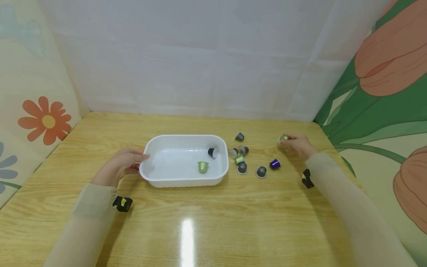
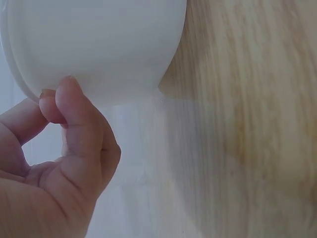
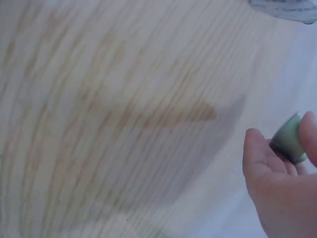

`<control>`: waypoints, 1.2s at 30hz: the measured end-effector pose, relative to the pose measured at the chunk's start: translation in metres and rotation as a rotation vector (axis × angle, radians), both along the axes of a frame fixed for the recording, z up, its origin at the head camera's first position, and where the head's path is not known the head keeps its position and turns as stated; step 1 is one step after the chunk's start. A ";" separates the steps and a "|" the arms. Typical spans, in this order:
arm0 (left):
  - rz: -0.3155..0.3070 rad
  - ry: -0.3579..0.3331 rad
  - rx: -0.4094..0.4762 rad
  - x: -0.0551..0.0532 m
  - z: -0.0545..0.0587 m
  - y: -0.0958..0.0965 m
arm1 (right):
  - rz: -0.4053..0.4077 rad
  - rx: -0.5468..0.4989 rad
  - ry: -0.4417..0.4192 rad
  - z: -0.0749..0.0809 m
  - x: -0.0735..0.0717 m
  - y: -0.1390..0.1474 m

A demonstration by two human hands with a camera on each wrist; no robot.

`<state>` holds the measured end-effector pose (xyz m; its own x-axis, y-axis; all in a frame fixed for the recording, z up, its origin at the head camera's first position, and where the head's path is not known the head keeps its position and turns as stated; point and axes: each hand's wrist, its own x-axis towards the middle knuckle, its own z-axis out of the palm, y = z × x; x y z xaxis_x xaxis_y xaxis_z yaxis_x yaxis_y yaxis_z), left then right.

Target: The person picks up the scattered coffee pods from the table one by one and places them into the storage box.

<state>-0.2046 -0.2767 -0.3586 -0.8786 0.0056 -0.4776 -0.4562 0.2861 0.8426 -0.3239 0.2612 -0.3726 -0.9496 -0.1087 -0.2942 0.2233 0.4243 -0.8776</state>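
Observation:
My left hand [image 1: 125, 163] grips the left end of a white plastic tub [image 1: 183, 183]. In the left wrist view, the thumb and curled fingers [image 2: 74, 104] pinch its rim. Inside the tub lie a green coffee capsule [image 1: 202, 167] and a black one with a pale lid [image 1: 211, 152]. Over the table's right side, my right hand [image 1: 298, 144] holds a light green coffee capsule [image 3: 290, 139] between thumb and fingers. Closest to that hand on the table is a purple capsule [image 1: 275, 164], lying on its side.
Between tub and right hand lie several capsules: a dark one [image 1: 240, 137] at the back, a green one [image 1: 239, 160] in a cluster, and a grey one [image 1: 261, 171] standing on its rim. The wooden table [image 1: 213, 222] ends at a white cloth backdrop [image 1: 200, 74].

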 end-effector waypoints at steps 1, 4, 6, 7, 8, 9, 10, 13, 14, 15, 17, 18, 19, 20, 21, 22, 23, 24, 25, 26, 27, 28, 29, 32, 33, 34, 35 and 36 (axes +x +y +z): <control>0.001 0.000 -0.003 0.000 0.000 0.000 | -0.008 -0.012 -0.001 0.001 0.001 -0.001; 0.003 0.001 -0.005 0.000 0.000 0.000 | -0.022 -0.052 -0.003 0.003 0.004 -0.001; 0.003 0.003 -0.001 0.000 0.000 0.000 | -0.024 -0.076 -0.004 0.005 0.006 -0.001; 0.003 0.004 0.001 0.000 0.000 0.000 | -0.018 -0.085 -0.006 0.006 0.007 -0.001; 0.003 0.005 0.005 0.001 0.000 0.000 | -0.018 -0.093 -0.010 0.007 0.007 -0.001; 0.004 0.005 0.008 0.001 0.000 0.000 | -0.020 -0.105 -0.015 0.008 0.008 -0.002; 0.004 0.006 0.012 0.001 0.000 0.000 | -0.021 -0.117 -0.020 0.009 0.009 -0.003; 0.007 0.005 0.017 0.001 0.000 0.000 | -0.037 -0.140 -0.035 0.012 0.012 -0.006; 0.007 0.005 0.017 0.002 0.001 0.000 | -0.052 -0.154 -0.042 0.013 0.012 -0.008; 0.007 0.004 0.016 0.002 0.001 0.000 | -0.053 -0.148 -0.048 0.014 0.014 -0.009; 0.004 0.005 0.013 0.002 0.002 0.001 | -0.062 -0.150 -0.062 0.016 0.016 -0.011; 0.001 0.006 0.010 0.002 0.003 0.001 | -0.067 -0.154 -0.069 0.017 0.017 -0.013; -0.002 0.007 0.008 0.003 0.003 0.001 | -0.067 -0.162 -0.075 0.018 0.018 -0.014; -0.003 0.008 0.007 0.003 0.004 0.002 | -0.077 -0.181 -0.081 0.019 0.018 -0.015; -0.005 0.010 0.007 0.003 0.004 0.002 | -0.077 -0.193 -0.084 0.020 0.019 -0.016; -0.007 0.013 0.008 0.003 0.004 0.002 | -0.083 -0.218 -0.086 0.020 0.020 -0.017; -0.009 0.015 0.009 0.003 0.004 0.002 | -0.084 -0.231 -0.084 0.021 0.020 -0.019; -0.009 0.018 0.009 0.003 0.004 0.002 | -0.081 -0.243 -0.081 0.022 0.021 -0.020; -0.009 0.020 0.011 0.002 0.004 0.002 | -0.079 -0.258 -0.079 0.023 0.023 -0.022; -0.008 0.022 0.010 0.002 0.003 0.001 | -0.084 -0.282 -0.082 0.023 0.024 -0.024; -0.008 0.023 0.010 0.002 0.003 0.001 | -0.081 -0.292 -0.081 0.024 0.025 -0.026; -0.007 0.023 0.006 0.002 0.003 0.001 | -0.081 -0.314 -0.081 0.024 0.026 -0.028; -0.006 0.022 0.004 0.002 0.003 0.001 | -0.084 -0.338 -0.085 0.025 0.028 -0.030; -0.005 0.019 0.001 0.002 0.003 0.001 | -0.092 -0.400 -0.097 0.027 0.031 -0.035; -0.005 0.018 0.002 0.002 0.002 0.001 | -0.091 -0.410 -0.098 0.027 0.032 -0.036; -0.005 0.017 0.004 0.002 0.002 0.001 | -0.090 -0.419 -0.102 0.028 0.033 -0.037; -0.005 0.017 0.006 0.002 0.002 0.001 | -0.091 -0.420 -0.104 0.029 0.035 -0.038; -0.005 0.017 0.008 0.003 0.002 0.001 | -0.091 -0.423 -0.107 0.030 0.036 -0.039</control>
